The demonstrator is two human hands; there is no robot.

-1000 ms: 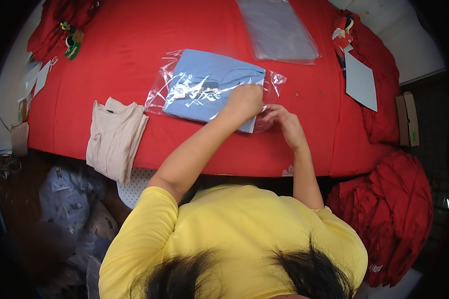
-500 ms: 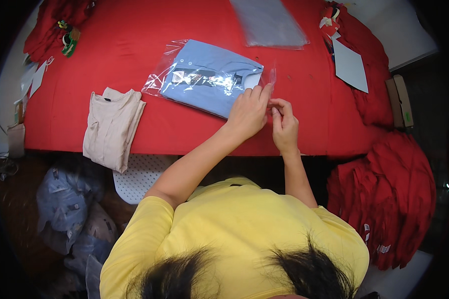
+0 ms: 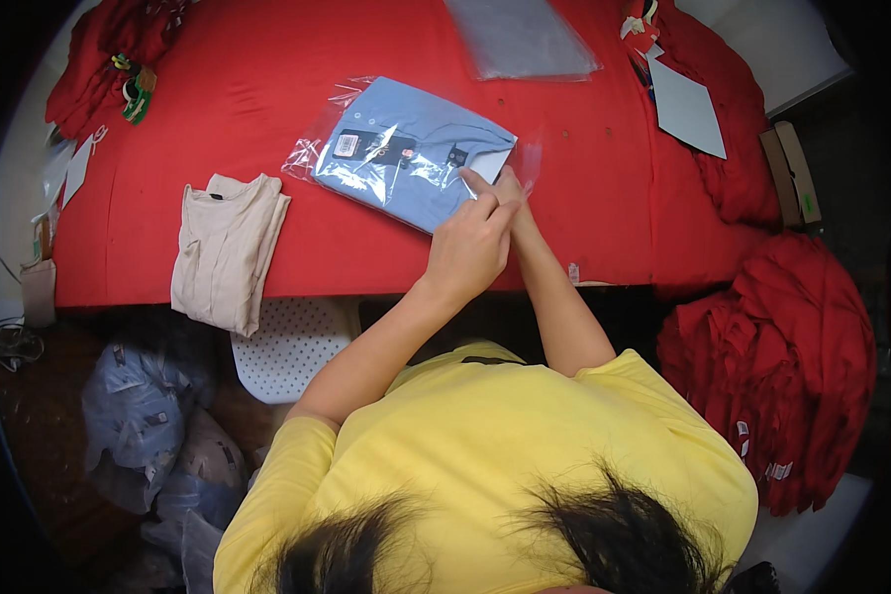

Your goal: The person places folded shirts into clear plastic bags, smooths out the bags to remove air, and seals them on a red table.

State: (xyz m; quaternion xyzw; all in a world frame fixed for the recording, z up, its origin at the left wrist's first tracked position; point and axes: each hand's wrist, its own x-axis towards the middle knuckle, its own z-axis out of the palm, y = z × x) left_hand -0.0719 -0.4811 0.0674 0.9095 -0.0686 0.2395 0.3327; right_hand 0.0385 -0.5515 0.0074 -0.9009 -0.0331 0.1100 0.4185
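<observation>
A folded light-blue shirt (image 3: 406, 163) lies inside a clear plastic bag (image 3: 307, 158) on the red-covered table. Dark labels and a white tag show through the shiny film, and a white card (image 3: 489, 166) shows at the shirt's right end. My left hand (image 3: 468, 243) is closed at the bag's near right edge, its curled fingers pinching the film. Crossing just beyond it, my right hand (image 3: 503, 186) grips the bag's right end by the white card. The left fingers partly hide the right ones.
A folded beige garment (image 3: 226, 247) overhangs the table's front edge on the left. Flat clear bags (image 3: 525, 40) lie at the far side, with a white sheet (image 3: 688, 109) at right. Red garments (image 3: 772, 366) are piled beside me; a white perforated stool (image 3: 292, 351) stands below.
My right hand has moved left and farther away, now reaching past my left hand to the bag's end. My left hand has drawn back nearer to me, its fingers more curled.
</observation>
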